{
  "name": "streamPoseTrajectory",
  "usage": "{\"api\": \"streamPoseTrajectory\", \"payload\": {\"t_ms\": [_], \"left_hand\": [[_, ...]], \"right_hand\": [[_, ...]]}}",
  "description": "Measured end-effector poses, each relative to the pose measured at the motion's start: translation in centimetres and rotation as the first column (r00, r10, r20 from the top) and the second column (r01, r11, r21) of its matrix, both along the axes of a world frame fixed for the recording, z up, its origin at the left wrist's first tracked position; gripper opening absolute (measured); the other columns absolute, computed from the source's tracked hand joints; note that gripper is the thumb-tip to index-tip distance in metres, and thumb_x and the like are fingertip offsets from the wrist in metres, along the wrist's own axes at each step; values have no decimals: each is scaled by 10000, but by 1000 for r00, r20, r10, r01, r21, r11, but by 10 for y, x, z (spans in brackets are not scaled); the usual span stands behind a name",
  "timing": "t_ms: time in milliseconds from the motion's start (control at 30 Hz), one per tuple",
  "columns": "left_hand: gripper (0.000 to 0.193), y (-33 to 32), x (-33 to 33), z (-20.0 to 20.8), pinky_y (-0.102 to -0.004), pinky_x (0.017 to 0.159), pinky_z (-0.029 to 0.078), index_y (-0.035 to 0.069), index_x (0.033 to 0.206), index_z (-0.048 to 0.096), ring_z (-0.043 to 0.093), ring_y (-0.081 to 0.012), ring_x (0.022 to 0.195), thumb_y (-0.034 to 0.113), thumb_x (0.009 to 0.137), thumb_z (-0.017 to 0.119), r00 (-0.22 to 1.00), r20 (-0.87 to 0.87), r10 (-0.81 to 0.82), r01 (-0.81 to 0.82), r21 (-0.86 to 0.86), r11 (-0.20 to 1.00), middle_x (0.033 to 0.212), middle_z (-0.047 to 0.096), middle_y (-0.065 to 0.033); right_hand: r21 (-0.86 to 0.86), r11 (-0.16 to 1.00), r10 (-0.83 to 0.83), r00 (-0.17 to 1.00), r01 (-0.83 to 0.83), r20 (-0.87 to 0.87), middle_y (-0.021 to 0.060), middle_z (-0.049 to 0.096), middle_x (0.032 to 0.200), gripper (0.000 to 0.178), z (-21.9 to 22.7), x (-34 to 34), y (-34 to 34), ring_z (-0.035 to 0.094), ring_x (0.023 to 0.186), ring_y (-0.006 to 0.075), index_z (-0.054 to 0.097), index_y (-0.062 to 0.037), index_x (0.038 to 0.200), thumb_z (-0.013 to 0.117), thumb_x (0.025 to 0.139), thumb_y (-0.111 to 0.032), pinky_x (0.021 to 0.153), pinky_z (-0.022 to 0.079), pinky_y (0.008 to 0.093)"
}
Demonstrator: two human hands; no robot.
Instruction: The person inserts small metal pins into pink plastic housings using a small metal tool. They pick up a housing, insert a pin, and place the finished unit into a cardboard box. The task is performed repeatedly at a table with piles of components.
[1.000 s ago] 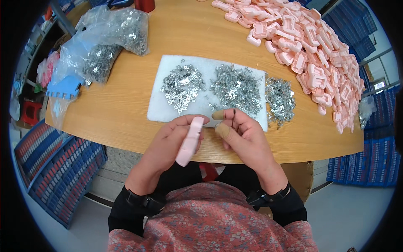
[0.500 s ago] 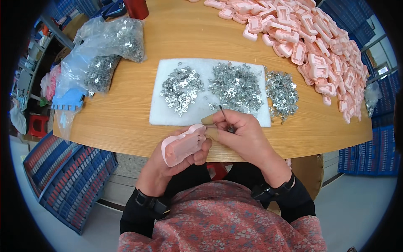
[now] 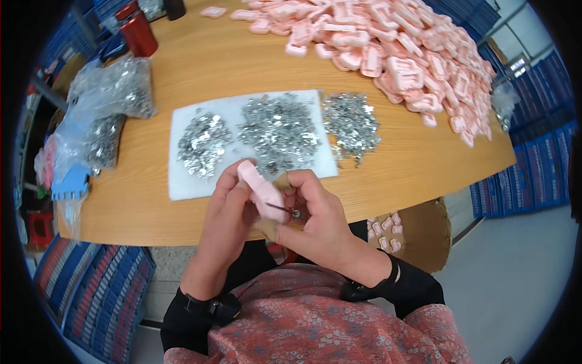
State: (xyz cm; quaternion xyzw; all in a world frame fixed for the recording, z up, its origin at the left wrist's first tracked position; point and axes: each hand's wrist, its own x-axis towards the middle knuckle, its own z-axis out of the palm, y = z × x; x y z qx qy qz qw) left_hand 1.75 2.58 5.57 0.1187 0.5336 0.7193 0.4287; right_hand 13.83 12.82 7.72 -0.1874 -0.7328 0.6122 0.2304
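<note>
The pink plastic part (image 3: 262,189) is held up just below the centre of the frame, left of the middle, its long axis slanting from upper left to lower right, with one narrow end toward the white foam sheet (image 3: 182,187) and the other toward the right palm; a pale, smooth, notched side faces the camera, slightly blurred. The wooden table (image 3: 418,161) fills the upper half of the frame. On the foam sheet lie two heaps of small silvery metal pieces (image 3: 279,130), and a third heap (image 3: 350,124) sits on the wood just beside its right edge. A large pile of pink parts (image 3: 406,70) spreads across the upper right. At the upper left are clear bags of metal pieces (image 3: 124,88), a red flask (image 3: 138,35) and, lower down, a blue piece with a toothed edge (image 3: 71,184). Blue racks (image 3: 91,291) stand at the lower left and far right, and a brown container (image 3: 427,242) with more pink parts shows at lower right. The left hand (image 3: 225,209) is curled, gripping the part's upper left end between thumb and fingers. The right hand (image 3: 318,218) is half closed at the lower end, its thumb and forefinger in tan covers, with a thin dark tool (image 3: 279,207) in its grasp, crossing the part; exactly which fingers pinch the tool, I cannot tell.
</note>
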Motion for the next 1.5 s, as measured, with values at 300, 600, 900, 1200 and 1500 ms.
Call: {"api": "streamPoseTrajectory", "payload": {"t_ms": [300,600,900,1200,1500], "left_hand": [[563,-8,-13,35,-335,987,449,22,1389,450,574,-181,1136,186,913,701,739,-474,-479,468,-151,871,1228,592,-101],[621,-3,-17,-1,-313,828,519,27,1509,314,627,-168,903,332,1016,537,602,113,-790,787,85,611,1017,621,-67],[660,11,-4,-11,-362,759,579,24,1462,376,671,-221,843,520,1052,233,746,365,-557,529,182,829,953,650,-121],[662,13,-2,-15,-363,731,591,23,1424,420,679,-227,812,535,1046,236,794,370,-483,460,153,875,917,659,-121],[636,14,1,-15,-391,739,594,21,1393,451,678,-237,823,518,1047,256,791,416,-449,418,168,893,923,660,-130]], "right_hand": [[77,950,285,942,-302,176,6,648,879,261,1,44,37,577,783,69,627,-33,1061,744,852,-135,684,483,246],[286,957,-127,962,55,242,37,666,883,266,-12,58,76,616,721,109,646,-40,1058,743,811,-62,654,506,266],[798,602,-371,888,8,271,96,642,847,176,-40,50,101,645,733,301,653,-87,966,698,801,-126,629,526,395],[587,770,-434,880,252,191,71,610,756,155,-32,68,111,586,644,156,651,-20,959,700,823,-75,610,486,293],[649,724,-507,818,233,272,134,640,814,143,-40,67,113,654,736,298,646,-39,939,688,810,-85,661,523,377]]}}
